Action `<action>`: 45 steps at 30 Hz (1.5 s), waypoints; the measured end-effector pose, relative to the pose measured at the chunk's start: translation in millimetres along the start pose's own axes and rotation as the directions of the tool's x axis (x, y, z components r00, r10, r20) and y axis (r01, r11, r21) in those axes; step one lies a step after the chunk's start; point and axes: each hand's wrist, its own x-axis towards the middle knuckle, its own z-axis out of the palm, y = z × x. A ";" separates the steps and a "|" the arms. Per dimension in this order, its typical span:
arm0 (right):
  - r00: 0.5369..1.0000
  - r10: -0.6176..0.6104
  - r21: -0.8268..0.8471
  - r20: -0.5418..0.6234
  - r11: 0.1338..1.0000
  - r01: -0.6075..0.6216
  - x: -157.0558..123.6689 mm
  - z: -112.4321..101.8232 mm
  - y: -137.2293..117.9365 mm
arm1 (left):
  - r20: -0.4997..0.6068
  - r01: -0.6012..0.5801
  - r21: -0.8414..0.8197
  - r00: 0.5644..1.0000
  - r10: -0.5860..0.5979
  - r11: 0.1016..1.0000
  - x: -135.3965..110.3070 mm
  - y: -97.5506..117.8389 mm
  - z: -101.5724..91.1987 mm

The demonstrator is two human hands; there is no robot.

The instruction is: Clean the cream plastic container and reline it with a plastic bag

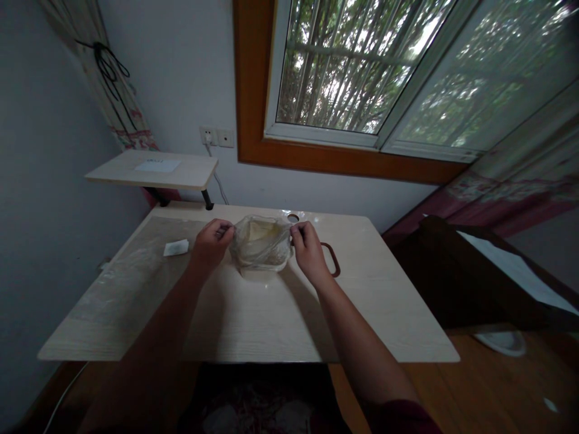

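Note:
A clear plastic bag (246, 256) stands with its mouth open near the back middle of the table. Inside it shows something pale and yellowish; its kind cannot be made out. On the bag's left edge, my left hand (211, 241) pinches the rim between thumb and fingers. My right hand (310, 250) grips the opposite rim the same way. Just beyond my right wrist lies a reddish-brown loop (333, 260) like a handle, partly hidden by the hand. A small white packet or paper (176, 248) rests left of my left hand.
The pale wooden table (271, 325) has a clear sheet (131, 283) over its left part. A raised shelf (190, 172) carrying a paper (158, 165) stands at the back left. A round hole (293, 217) is near the back edge. Dark furniture (456, 283) stands right.

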 end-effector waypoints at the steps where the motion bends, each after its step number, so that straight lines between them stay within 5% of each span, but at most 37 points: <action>1: 1.000 -0.009 -0.004 -0.002 1.000 0.009 1.2 0.3 0.9 | 0.015 0.023 -0.036 1.000 -0.023 0.999 1.8 -0.9 1.1; 6: 1.000 -0.007 0.018 -0.011 1.000 0.007 1.8 4.5 6.9 | 0.069 0.022 -0.216 0.998 -0.007 0.976 8.0 -7.9 5.3; 11: 0.999 -0.027 0.046 0.017 0.999 0.027 -3.0 9.2 6.1 | 0.253 0.277 -0.479 0.952 -0.172 0.833 7.7 -8.9 6.7; 22: 0.998 -0.040 0.098 0.043 0.995 0.036 -5.9 13.6 11.6 | 0.370 0.284 -0.333 0.916 -0.153 0.899 31.4 -22.2 18.2; 39: 0.995 -0.068 0.104 0.067 0.993 0.060 -4.7 12.2 11.4 | 0.159 0.081 -0.056 0.985 -0.071 0.995 41.2 -35.2 16.6; 45: 0.994 -0.078 0.068 0.076 0.995 0.073 -3.7 12.9 7.9 | 0.111 -0.011 -0.099 0.994 0.022 0.995 44.0 -33.8 11.9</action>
